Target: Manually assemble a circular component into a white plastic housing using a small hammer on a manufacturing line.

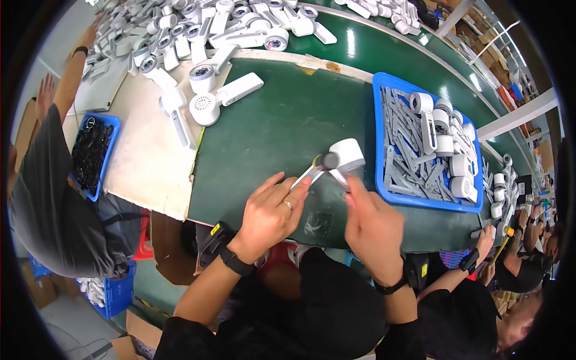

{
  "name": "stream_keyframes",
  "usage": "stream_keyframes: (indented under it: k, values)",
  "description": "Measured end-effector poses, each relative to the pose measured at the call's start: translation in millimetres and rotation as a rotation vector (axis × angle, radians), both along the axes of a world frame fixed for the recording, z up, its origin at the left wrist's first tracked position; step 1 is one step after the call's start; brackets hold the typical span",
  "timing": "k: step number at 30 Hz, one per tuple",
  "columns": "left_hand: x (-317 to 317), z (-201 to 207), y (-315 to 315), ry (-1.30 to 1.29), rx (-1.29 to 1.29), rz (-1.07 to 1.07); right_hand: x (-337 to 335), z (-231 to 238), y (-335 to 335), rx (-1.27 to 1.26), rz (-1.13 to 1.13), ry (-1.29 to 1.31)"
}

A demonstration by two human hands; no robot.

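Over the green work mat a white handheld fan (348,153) is held between my hands, its round head tilted up and away from me. A dark round part (328,161) sits beside the head, and two slim light handle pieces spread from there toward my hands. The fingers of my left hand (273,210), a ring on one, pinch the left slim piece. My right hand (375,228) is closed around the right one; motion blur smears its fingertips. My fingers hide the ends of both pieces, so how they join cannot be made out.
On the right stands a blue tray (379,138) of grey strips and white fans. Loose fans (205,108) lie at the mat's far left, before a large pile (180,36). A smaller blue tray (111,156) holds black parts. Co-workers (54,180) are at both sides.
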State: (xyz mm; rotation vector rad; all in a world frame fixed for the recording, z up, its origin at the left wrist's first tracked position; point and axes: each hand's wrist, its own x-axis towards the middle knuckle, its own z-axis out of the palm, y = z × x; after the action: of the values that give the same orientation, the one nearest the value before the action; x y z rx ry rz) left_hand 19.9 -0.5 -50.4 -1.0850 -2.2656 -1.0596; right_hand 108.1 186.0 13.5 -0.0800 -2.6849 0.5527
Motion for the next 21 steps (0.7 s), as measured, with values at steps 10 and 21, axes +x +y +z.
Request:
stream_keyframes:
  k: [10, 21]
  values:
    - [-7, -4, -1, 0.028, -0.003, 0.008, 0, 22, -8, 0.142, 0.0, -0.151]
    - [-5, -4, -3, 0.05, -0.008, 0.013, 1, 30, 0, 0.105, 0.025, -0.081]
